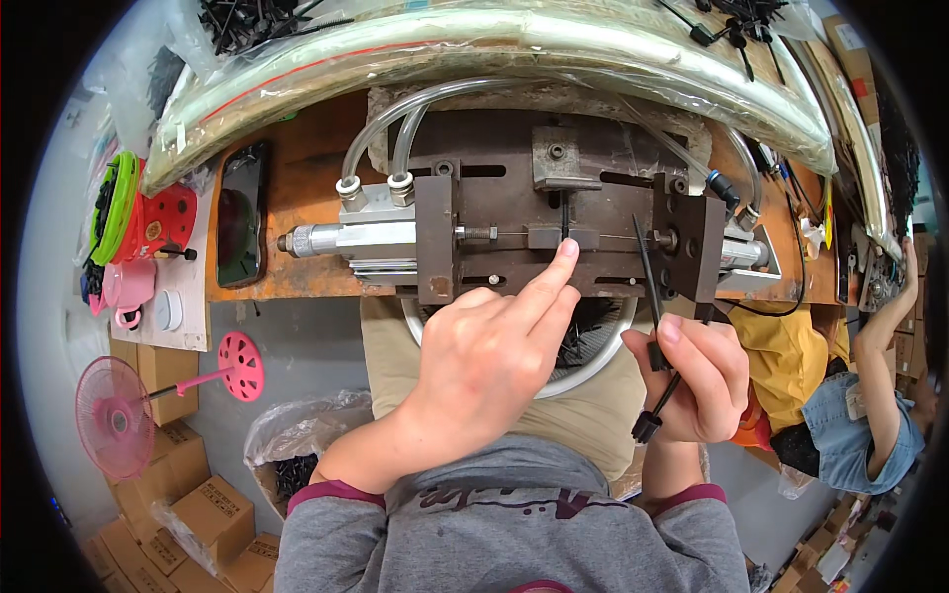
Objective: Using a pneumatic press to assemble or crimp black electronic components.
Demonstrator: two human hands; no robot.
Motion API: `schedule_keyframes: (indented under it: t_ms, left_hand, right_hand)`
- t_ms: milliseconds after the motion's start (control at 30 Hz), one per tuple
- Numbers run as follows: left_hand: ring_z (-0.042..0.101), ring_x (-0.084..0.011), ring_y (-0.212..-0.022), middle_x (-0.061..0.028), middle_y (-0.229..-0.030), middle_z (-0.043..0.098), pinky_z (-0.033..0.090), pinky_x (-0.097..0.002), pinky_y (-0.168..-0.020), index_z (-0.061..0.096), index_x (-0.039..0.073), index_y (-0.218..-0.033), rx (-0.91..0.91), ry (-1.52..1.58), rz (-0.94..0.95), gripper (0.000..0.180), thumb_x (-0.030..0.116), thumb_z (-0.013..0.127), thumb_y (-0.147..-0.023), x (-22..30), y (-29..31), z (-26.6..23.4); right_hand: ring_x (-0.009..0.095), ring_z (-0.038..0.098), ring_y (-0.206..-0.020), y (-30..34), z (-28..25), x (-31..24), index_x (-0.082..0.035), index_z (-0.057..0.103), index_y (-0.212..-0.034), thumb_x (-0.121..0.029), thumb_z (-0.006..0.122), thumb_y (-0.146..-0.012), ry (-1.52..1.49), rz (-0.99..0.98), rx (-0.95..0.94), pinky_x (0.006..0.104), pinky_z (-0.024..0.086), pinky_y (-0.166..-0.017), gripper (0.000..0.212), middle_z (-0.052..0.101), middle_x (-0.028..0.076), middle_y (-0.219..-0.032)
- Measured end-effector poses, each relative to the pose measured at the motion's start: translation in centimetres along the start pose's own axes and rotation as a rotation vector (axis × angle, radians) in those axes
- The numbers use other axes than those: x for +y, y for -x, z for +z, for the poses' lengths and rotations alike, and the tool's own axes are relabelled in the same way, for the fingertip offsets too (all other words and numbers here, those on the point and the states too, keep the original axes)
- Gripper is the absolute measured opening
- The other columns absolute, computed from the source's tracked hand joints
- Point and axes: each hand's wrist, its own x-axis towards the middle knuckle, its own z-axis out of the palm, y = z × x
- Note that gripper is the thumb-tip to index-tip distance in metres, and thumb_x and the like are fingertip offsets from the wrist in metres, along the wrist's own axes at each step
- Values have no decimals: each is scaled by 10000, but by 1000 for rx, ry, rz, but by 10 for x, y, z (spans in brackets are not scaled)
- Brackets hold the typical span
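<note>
My left hand (499,351) reaches over the metal clamping fixture (509,269), index finger stretched out and the other fingers bent. Its fingertip touches the lower end of a thin black rod (565,212) at the small centre block. I see nothing held in that hand; its thumb is hidden. My right hand (704,381) is closed around black plastic rods (648,282), just in front of the fixture's right plate. One rod points up toward the fixture; another hangs down with a ribbed black head (647,427). How many it holds I cannot tell.
Air cylinders (381,240) with clear hoses (435,94) flank the fixture. A phone (242,212) lies left on the wooden bench. Below are a round-rimmed basket (583,381), a bag of black parts (297,465), a pink fan (117,417) and cartons. Another person (860,415) is at right.
</note>
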Motion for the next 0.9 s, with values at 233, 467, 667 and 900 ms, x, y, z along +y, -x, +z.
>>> schedule_keyframes:
  t_ms: [233, 467, 667, 900]
  left_hand:
    - [696, -185, -747, -129, -1029, 723, 562, -283, -647, 706, 9, -963, 141, 608, -32, 335, 61, 870, -675, 16, -4, -18]
    - [683, -212, -780, -126, -958, 708, 556, -282, -635, 713, 3, -979, 187, 676, -74, 349, -26, 850, -659, 18, 2, -24]
    - [670, -230, -850, -132, -1124, 693, 541, -311, -688, 715, 14, -981, 159, 252, 3, 353, -14, 806, -641, 5, 9, -8]
    - [665, -202, -784, -129, -1226, 679, 524, -322, -731, 696, 15, -953, 84, -52, 42, 269, 62, 767, -697, 8, 2, 7]
  right_hand:
    - [188, 654, -685, 2, -5, -5, -13, 744, -1046, -8, 817, -651, 18, -85, -94, 277, 471, -520, 401, 709, 107, -990]
    - [241, 724, -806, 0, 3, -11, 16, 725, -1055, 46, 776, -707, -136, -28, -103, 284, 577, -653, 353, 705, 162, -1059]
    - [345, 640, -1143, 15, -5, 3, 6, 500, -1307, -339, 903, -686, -271, 137, 75, 388, 594, -906, 817, 487, 246, -1349]
    - [393, 601, -1192, 16, -15, 2, -4, 475, -1327, -321, 890, -707, -331, 184, -10, 434, 537, -988, 811, 419, 292, -1430]
